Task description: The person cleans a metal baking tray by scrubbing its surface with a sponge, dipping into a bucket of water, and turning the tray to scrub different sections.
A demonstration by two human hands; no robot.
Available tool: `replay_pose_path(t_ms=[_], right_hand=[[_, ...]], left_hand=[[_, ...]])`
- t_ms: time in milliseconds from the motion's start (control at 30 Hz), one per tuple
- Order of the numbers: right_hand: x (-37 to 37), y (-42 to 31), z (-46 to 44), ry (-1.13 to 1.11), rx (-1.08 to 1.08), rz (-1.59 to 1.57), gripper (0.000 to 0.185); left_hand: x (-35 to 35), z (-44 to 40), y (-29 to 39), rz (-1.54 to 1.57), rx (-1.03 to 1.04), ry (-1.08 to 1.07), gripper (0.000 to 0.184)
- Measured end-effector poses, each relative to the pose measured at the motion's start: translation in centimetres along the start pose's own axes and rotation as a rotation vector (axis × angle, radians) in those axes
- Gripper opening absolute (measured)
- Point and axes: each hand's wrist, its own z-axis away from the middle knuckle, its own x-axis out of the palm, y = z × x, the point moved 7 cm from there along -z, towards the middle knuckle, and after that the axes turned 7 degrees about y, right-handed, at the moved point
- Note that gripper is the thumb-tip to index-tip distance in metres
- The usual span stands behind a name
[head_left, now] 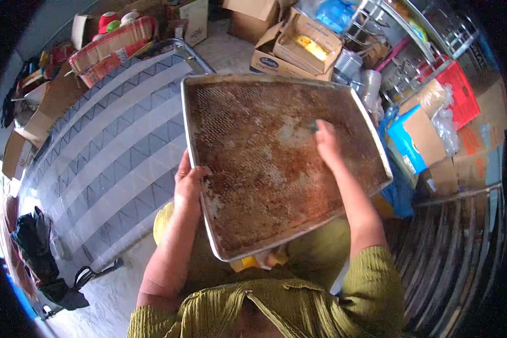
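A large rectangular baking tray [253, 163] with a pale metal rim is tilted up in front of my body. Its perforated surface is covered in brown, rusty-looking stains with paler patches in the middle. My left hand [188, 179] grips the tray's left rim, thumb over the top side and the other fingers behind. On the upper right of the tray's face rests my right hand [328, 144], fingers closed. A bit of a small green pad [314, 127] shows at its fingertips; most of it is hidden.
To the left is a plastic-wrapped striped mattress [112, 146]. Cardboard boxes [298, 48] stand behind the tray, beside a metal rack [400, 34]. A red crate [453, 93] and a blue-and-brown box [417, 138] are at the right. Dark cloth [42, 253] lies at lower left.
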Motion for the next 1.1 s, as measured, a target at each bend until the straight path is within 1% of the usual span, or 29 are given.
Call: replay_pose_path(t_ms=[33,67,100,133,167,200,233,267,300,333,367,400,467,533,567,600,633,667,700,733,767,800,833,867,900,933,1000,1067,1100], right_hand=[[0.0,2.9,-1.3,-0.042,0.264,0.125,0.026],[0.4,4.9,-2.2,-0.085,0.529,0.25,0.028],[2.7,5.1,-3.5,-0.089,0.517,0.237,0.028],[5.1,5.7,-4.5,-0.009,0.569,0.188,0.03],[7.0,6.1,-5.4,0.072,0.625,0.14,0.031],[9.6,4.4,-6.7,0.036,0.609,0.069,0.033],[8.4,-2.4,-8.3,0.068,0.387,0.186,0.035],[9.0,-6.9,-9.1,-0.02,0.469,-0.029,0.036],[11.8,-9.4,-10.1,0.108,0.183,-0.064,0.036],[13.5,-13.0,-10.4,0.114,0.088,-0.285,0.037],[12.6,-18.2,-9.9,0.13,-0.084,-0.415,0.035],[14.2,-20.9,-8.7,0.035,-0.205,-0.444,0.039],[12.4,-27.3,-5.7,-0.37,-0.232,-0.445,0.036],[10.2,-29.1,-0.9,-0.337,-0.261,-0.61,0.039],[7.7,-29.6,1.3,-0.341,-0.312,-0.624,0.039],[4.8,-29.5,2.9,-0.346,-0.362,-0.637,0.04],[2.4,-29.0,4.4,-0.359,-0.476,-0.634,0.039],[0.4,-28.2,5.4,-0.374,-0.59,-0.632,0.038],[0.6,-25.6,5.7,-0.415,-0.558,-0.582,0.034],[0.7,-23.0,5.7,-0.457,-0.523,-0.533,0.03],[-0.1,-21.0,3.4,-0.467,-0.405,-0.536,0.023],[1.1,-15.1,2.1,-0.372,-0.142,-0.434,0.017],[0.9,-10.9,0.5,-0.346,0.097,-0.44,0.022],[1.2,-5.8,0.6,-0.097,0.081,-0.234,0.028],[1.6,-1.5,0.3,-0.084,0.3,-0.172,0.036],[2.0,0.6,-0.9,-0.05,0.274,0.057,0.036],[3.2,0.1,-1.6,0.025,0.713,-0.139,0.037],[4.7,-7.5,-3.4,0.155,0.116,-0.077,0.037],[6.4,-10.3,-3.8,0.13,0.023,-0.219,0.037]], left_hand=[[-0.3,-0.6,-0.5,0.065,0.03,-0.061,0.057],[-0.1,-0.4,-0.1,0.021,0.043,-0.021,0.058],[0.3,-0.1,0.2,0.034,0.037,-0.023,0.059],[0.7,0.2,0.5,0.045,0.029,-0.027,0.059],[1.0,0.8,1.3,-0.019,0.036,-0.024,0.055],[1.0,0.7,1.3,-0.022,0.042,-0.02,0.055],[0.9,0.6,1.4,-0.031,0.068,-0.002,0.052],[0.8,0.5,1.5,-0.04,0.091,0.015,0.05],[1.0,0.9,1.8,-0.081,0.07,0.024,0.046],[0.9,0.9,1.8,-0.084,0.066,0.028,0.046],[0.8,0.8,1.8,-0.081,0.073,0.029,0.048],[0.8,0.8,1.7,-0.076,0.081,0.029,0.05],[-0.1,0.2,0.9,-0.09,0.06,0.041,0.048],[-0.9,-0.4,0.0,-0.104,0.042,0.056,0.047],[-0.7,-0.6,-0.2,-0.004,0.047,-0.002,0.047],[-0.3,-0.6,-0.2,0.097,0.052,-0.061,0.047],[0.2,-0.3,0.2,0.103,0.05,-0.065,0.047],[1.0,0.3,0.9,0.07,0.068,-0.069,0.052],[1.4,0.7,1.3,0.033,0.082,-0.071,0.057],[1.4,0.7,1.3,0.034,0.077,-0.074,0.057],[1.3,0.6,1.4,0.014,0.078,-0.062,0.061],[1.2,0.6,1.5,-0.006,0.083,-0.052,0.066],[1.1,0.6,1.4,0.002,0.09,-0.043,0.066],[1.1,0.6,1.3,0.005,0.097,-0.048,0.066],[0.9,0.6,0.9,-0.001,0.091,-0.049,0.066],[0.7,0.6,0.7,-0.008,0.085,-0.048,0.066],[0.8,0.5,0.9,-0.001,0.106,-0.039,0.066],[1.0,0.4,1.1,0.049,0.153,-0.074,0.064],[0.9,0.4,0.9,0.05,0.153,-0.076,0.064]])
